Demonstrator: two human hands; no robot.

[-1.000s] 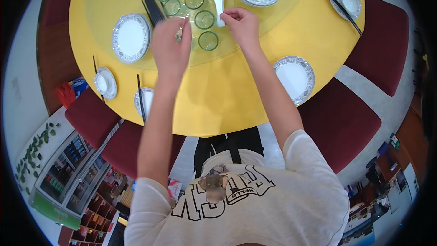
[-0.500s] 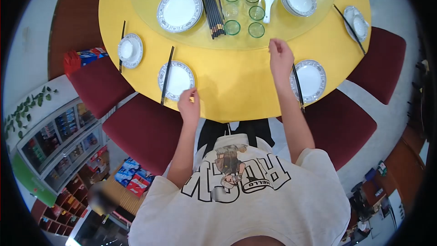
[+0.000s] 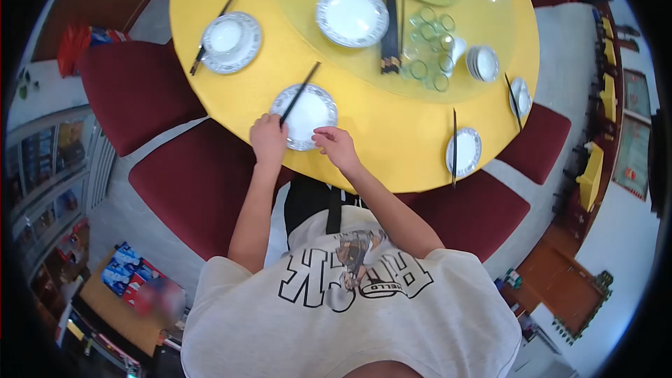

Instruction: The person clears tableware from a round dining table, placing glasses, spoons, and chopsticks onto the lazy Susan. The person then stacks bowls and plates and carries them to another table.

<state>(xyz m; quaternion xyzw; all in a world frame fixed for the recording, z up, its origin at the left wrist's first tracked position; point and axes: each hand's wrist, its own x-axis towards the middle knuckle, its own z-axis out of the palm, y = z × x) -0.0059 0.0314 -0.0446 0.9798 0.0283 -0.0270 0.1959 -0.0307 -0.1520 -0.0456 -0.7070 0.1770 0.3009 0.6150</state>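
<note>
A white plate with a patterned rim (image 3: pixel 308 115) lies near the table's front edge, with black chopsticks (image 3: pixel 299 93) slanting across its left part. My left hand (image 3: pixel 269 140) is closed at the lower end of the chopsticks, beside the plate's left rim. At the plate's right rim is my right hand (image 3: pixel 336 145), its fingers curled; anything between them is too small to tell. Farther back on the glass turntable (image 3: pixel 308 21) are a stack of plates (image 3: pixel 351 16), a bundle of black chopsticks (image 3: pixel 390 31), several green-rimmed glasses (image 3: pixel 418 69) and a stack of bowls (image 3: pixel 482 64).
On the yellow table (image 3: pixel 392 147), a plate with a bowl (image 3: pixel 232 42) and chopsticks sits at the left. Another plate (image 3: pixel 463 151) with chopsticks is at the right, and one with a bowl (image 3: pixel 519 97) beyond it. Dark red chairs (image 3: pixel 185 175) stand round the edge.
The view has swung left. Both hands have come together at the left front plate; my left hand has reached its chopsticks. My right hand has moved there from near the glasses.
</note>
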